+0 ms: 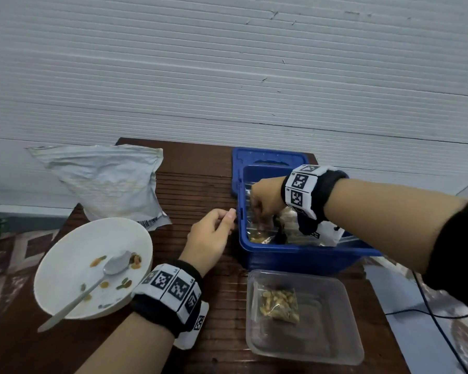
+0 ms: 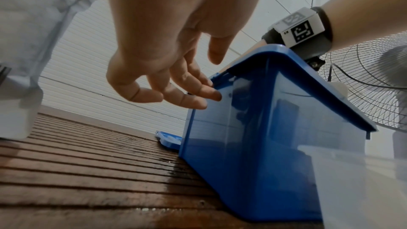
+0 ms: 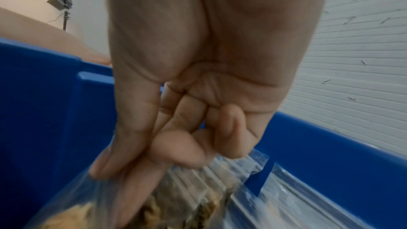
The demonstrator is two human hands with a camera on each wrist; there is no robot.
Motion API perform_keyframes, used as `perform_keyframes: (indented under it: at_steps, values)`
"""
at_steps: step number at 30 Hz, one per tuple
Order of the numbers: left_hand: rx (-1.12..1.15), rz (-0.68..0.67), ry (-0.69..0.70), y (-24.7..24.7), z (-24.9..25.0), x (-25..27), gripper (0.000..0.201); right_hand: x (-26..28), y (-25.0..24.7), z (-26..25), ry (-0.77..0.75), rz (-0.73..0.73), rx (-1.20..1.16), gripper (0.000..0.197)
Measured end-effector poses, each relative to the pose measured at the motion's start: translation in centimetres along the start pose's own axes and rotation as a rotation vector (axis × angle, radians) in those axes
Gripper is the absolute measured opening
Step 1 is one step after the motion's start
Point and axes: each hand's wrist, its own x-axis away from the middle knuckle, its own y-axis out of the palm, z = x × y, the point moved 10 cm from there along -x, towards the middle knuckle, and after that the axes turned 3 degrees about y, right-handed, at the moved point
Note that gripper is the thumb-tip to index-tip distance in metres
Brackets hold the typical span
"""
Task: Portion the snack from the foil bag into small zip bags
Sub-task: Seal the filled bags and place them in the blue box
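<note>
While the brown slatted table (image 1: 200,184) carries everything, the biggest container I see on it is the blue bin (image 1: 295,256), standing at the far right with its blue lid (image 1: 268,156) lying flat behind it. Inside the bin lie clear bags holding yellowish snack pieces. My right hand (image 1: 265,199) reaches down into it, and the right wrist view shows its fingers (image 3: 182,147) curled and pinching the top of a clear zip bag (image 3: 198,198) with snack in it. My left hand (image 1: 211,236) sits at the bin's left wall, fingers (image 2: 193,97) loosely bent, tips touching the rim, grasping nothing. The crumpled foil bag (image 1: 106,179) lies at the far left. Near it, the white bowl (image 1: 65,265) holds a spoon (image 1: 103,276) and a few leftover pieces. The clear tray (image 1: 335,333) in front of the bin holds one filled small bag (image 1: 278,303).
</note>
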Motion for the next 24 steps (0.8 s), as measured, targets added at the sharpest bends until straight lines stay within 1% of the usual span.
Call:
perform_keyframes:
  at_steps: [3,5,9,12,16,19,21,22,24]
  values:
    - [0.003,0.015,-0.026,0.0,-0.5,0.4,0.028,0.3,-0.3,0.2,0.001,0.047,-0.001,0.006]
    - [0.001,0.021,-0.049,0.1,-0.7,0.6,0.031,0.9,-0.6,0.5,-0.002,0.058,-0.075,0.003]
    - [-0.044,0.003,-0.091,0.2,-0.5,1.3,0.036,2.6,-1.4,0.8,-0.027,0.093,-0.21,0.007]
    - [-0.078,-0.024,-0.092,0.4,-0.1,2.1,0.041,4.9,-2.2,0.5,-0.067,0.153,-0.325,0.005]
    - [-0.121,-0.033,-0.083,0.3,0.8,3.7,0.038,9.1,-2.2,-0.4,-0.128,0.228,-0.499,0.002]
    - [-0.171,-0.051,-0.082,0.6,1.7,5.2,0.032,11.3,-0.3,-1.5,-0.158,0.227,-0.553,0.006]
    - [-0.185,-0.064,-0.078,0.8,2.1,6.2,0.027,12.0,2.1,-2.1,-0.15,0.183,-0.595,0.011]
    - [-0.185,-0.069,-0.073,1.0,2.3,6.7,0.027,12.2,3.4,-2.4,-0.139,0.166,-0.601,0.012]
    - [-0.189,-0.085,-0.065,1.3,2.9,7.6,0.037,12.3,5.9,-2.9,-0.109,0.165,-0.548,0.012]
